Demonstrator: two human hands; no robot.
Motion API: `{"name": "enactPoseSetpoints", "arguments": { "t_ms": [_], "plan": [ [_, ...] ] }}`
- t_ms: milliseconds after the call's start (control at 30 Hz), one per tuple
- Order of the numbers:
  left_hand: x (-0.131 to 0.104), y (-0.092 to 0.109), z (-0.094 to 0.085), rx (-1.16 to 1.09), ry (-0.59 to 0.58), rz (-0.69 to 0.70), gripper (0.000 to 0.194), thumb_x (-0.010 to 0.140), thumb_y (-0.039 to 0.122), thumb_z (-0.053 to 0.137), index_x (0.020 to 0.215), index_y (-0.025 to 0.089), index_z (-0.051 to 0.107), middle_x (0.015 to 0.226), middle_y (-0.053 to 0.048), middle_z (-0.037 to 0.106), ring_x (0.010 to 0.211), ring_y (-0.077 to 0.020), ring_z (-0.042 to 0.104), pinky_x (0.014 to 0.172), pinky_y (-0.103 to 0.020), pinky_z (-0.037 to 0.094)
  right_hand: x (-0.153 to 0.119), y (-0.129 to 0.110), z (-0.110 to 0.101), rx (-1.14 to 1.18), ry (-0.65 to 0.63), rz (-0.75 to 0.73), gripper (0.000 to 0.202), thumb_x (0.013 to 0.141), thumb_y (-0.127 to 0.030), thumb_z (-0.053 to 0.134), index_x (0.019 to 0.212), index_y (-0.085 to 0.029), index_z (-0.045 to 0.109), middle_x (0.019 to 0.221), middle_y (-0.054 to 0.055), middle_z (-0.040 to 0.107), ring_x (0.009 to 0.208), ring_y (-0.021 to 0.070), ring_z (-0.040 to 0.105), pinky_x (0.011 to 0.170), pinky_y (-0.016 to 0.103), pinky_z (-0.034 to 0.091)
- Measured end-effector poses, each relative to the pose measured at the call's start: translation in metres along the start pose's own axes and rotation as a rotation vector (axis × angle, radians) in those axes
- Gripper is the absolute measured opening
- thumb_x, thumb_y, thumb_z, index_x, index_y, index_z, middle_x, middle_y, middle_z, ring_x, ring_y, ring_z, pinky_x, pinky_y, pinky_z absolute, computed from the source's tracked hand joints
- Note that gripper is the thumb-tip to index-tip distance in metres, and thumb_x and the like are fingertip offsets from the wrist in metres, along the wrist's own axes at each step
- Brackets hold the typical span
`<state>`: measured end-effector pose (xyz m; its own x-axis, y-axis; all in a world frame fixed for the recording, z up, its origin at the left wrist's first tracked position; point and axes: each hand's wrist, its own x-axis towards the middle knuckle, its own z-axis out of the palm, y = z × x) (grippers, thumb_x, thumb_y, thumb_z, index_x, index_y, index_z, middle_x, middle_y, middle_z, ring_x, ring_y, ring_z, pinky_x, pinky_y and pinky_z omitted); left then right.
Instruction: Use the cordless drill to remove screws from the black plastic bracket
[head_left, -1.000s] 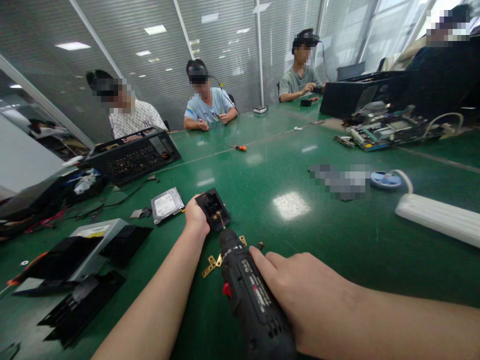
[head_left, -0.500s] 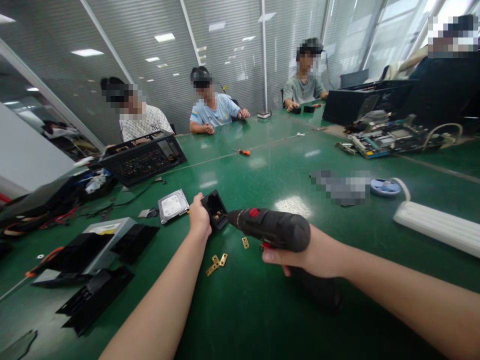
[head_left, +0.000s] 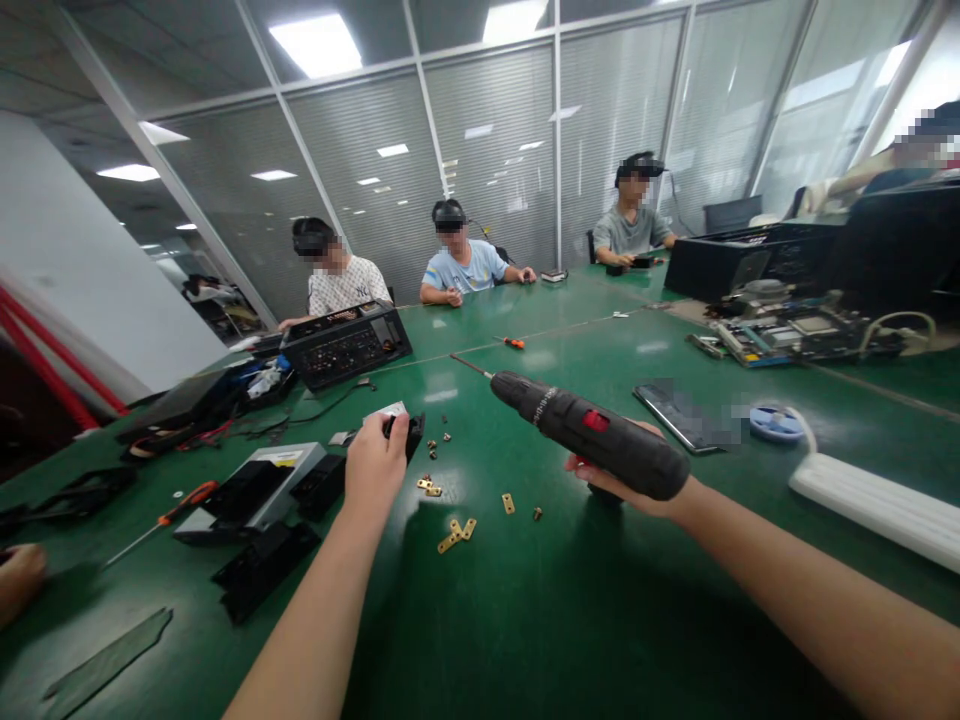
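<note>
My left hand (head_left: 379,462) is closed around a small black plastic box (head_left: 415,436), now tipped sideways so that its inside is hidden. Below and beside it, loose screws (head_left: 432,450) and small brass plates (head_left: 429,486) lie on the green table; more brass plates (head_left: 456,535) sit nearer me, with a single one (head_left: 508,503) to their right. My right hand (head_left: 611,482) grips a black cordless drill (head_left: 585,425) with a red switch. Its long bit points up and left, above the table and apart from the box. A hard drive (head_left: 386,410) shows partly behind my left hand.
At left are a silver-grey drive unit (head_left: 300,462), black plastic brackets (head_left: 262,570) and an orange-handled screwdriver (head_left: 187,502). A phone (head_left: 679,418) and white power strip (head_left: 877,500) lie right. Three people sit opposite; another person's hand (head_left: 21,580) shows at the left edge.
The box has been tipped over and brass plates and screws have come out onto the table. The drill bit has left the box and swung upward. The view has tilted up.
</note>
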<state>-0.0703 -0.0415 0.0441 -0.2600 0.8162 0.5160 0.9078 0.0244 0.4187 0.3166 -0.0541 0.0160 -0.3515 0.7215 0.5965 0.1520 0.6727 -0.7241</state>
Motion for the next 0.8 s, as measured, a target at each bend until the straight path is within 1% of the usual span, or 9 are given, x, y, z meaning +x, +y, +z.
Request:
{"name": "enactPoseSetpoints", "arguments": {
  "t_ms": [67,167,233,333,433,567,700,733,800],
  "plan": [
    [-0.014,-0.021,-0.011,0.069,-0.035,-0.005,0.053,0.103,0.064,0.034,0.109,0.020,0.064,0.109,-0.020,0.076,0.107,-0.0390,0.072,0.092,-0.045,0.052,0.000,0.002,0.001,0.005,0.046,0.005,0.034,0.084,-0.039,0.089,0.117,-0.033,0.083,0.102,0.006,0.085,0.102,0.0334,0.082,0.098,0.049,0.068],
    [-0.038,-0.048,-0.018,0.163,-0.089,-0.009,0.053,0.102,0.065,0.039,0.112,0.018,0.064,0.111,-0.021,0.076,0.110,-0.0410,0.072,0.095,-0.048,0.053,-0.002,0.007,0.009,0.049,0.086,0.034,0.023,0.087,-0.040,0.085,0.104,-0.025,0.081,0.085,0.006,0.084,0.075,0.0279,0.082,0.077,0.043,0.071],
    [-0.049,-0.055,-0.018,0.202,-0.078,0.047,0.053,0.103,0.063,0.041,0.118,0.017,0.063,0.117,-0.021,0.075,0.114,-0.0407,0.071,0.096,-0.048,0.053,-0.004,0.011,0.014,0.092,0.103,0.065,0.024,0.090,-0.040,0.081,0.104,-0.022,0.079,0.077,0.005,0.082,0.066,0.0247,0.080,0.069,0.039,0.070],
    [-0.048,-0.043,-0.009,0.293,-0.072,0.165,0.050,0.105,0.058,0.045,0.126,0.016,0.062,0.124,-0.022,0.074,0.120,-0.0395,0.069,0.100,-0.048,0.052,-0.005,0.014,0.020,0.136,0.125,0.105,0.025,0.089,-0.042,0.079,0.101,-0.019,0.076,0.079,0.007,0.083,0.069,0.0245,0.081,0.070,0.037,0.070],
    [-0.037,-0.015,0.009,0.444,-0.188,0.204,0.048,0.107,0.055,0.049,0.125,0.014,0.064,0.122,-0.022,0.073,0.117,-0.0395,0.069,0.095,-0.047,0.050,-0.005,0.014,0.020,0.155,0.129,0.133,0.025,0.088,-0.041,0.079,0.102,-0.020,0.075,0.080,0.007,0.083,0.069,0.0239,0.080,0.072,0.037,0.071],
    [-0.030,0.016,0.032,0.486,-0.393,0.265,0.048,0.108,0.060,0.049,0.117,0.017,0.068,0.117,-0.019,0.075,0.114,-0.0367,0.069,0.092,-0.044,0.049,-0.006,0.011,0.018,0.158,0.103,0.165,0.021,0.089,-0.041,0.080,0.101,-0.023,0.076,0.081,0.006,0.082,0.071,0.0247,0.080,0.072,0.040,0.071],
    [-0.034,0.020,0.035,0.421,-0.522,0.356,0.051,0.104,0.067,0.052,0.114,0.021,0.070,0.122,-0.018,0.075,0.117,-0.0362,0.067,0.094,-0.044,0.047,-0.009,0.010,0.015,0.162,0.062,0.196,0.024,0.092,-0.042,0.079,0.112,-0.029,0.078,0.082,0.005,0.082,0.073,0.0275,0.081,0.074,0.046,0.071],
    [-0.034,0.019,0.034,0.429,-0.525,0.341,0.051,0.103,0.068,0.053,0.115,0.021,0.070,0.122,-0.018,0.075,0.118,-0.0368,0.067,0.095,-0.044,0.047,-0.009,0.011,0.015,0.165,0.052,0.197,0.027,0.093,-0.041,0.079,0.118,-0.030,0.077,0.082,0.005,0.082,0.073,0.0281,0.081,0.074,0.047,0.071],
    [-0.034,0.015,0.030,0.510,-0.472,0.203,0.051,0.104,0.065,0.053,0.117,0.018,0.070,0.122,-0.020,0.074,0.118,-0.0395,0.066,0.094,-0.047,0.047,-0.011,0.012,0.013,0.164,0.035,0.194,0.034,0.094,-0.038,0.077,0.127,-0.030,0.075,0.083,0.005,0.082,0.073,0.0288,0.081,0.074,0.047,0.071]
  ]
}}
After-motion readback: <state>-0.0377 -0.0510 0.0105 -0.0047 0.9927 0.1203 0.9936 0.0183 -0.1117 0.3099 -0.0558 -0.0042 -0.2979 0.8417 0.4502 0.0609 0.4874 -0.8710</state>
